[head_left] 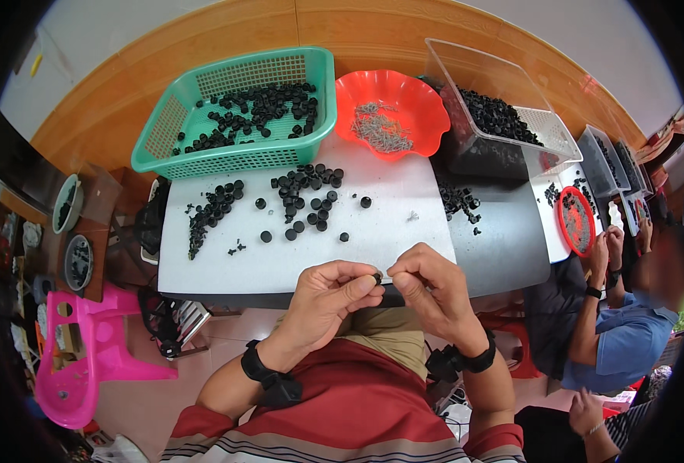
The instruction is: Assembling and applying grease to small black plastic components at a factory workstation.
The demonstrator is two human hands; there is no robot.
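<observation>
My left hand (328, 299) pinches a small round black plastic part (377, 278) between thumb and fingertips, just past the near edge of the white work board (404, 239). Close beside it, my right hand (435, 292) has its thumb and forefinger pressed together, tips nearly at the part; anything between them is too small to make out. Beyond the hands, loose round black caps (299, 226) are strewn over the board. To their left lies a pile of smaller black pieces (211, 210). A few tiny black bits (236, 247) and a little heap of metal pins (412, 216) lie nearer.
A green basket (234, 163) of black parts stands at the back left. Beside it are a red scalloped bowl (348, 86) of metal pins and a clear bin (485, 158) of black pieces. A pink stool (99, 347) is at left; a co-worker in blue (620, 336) sits at right.
</observation>
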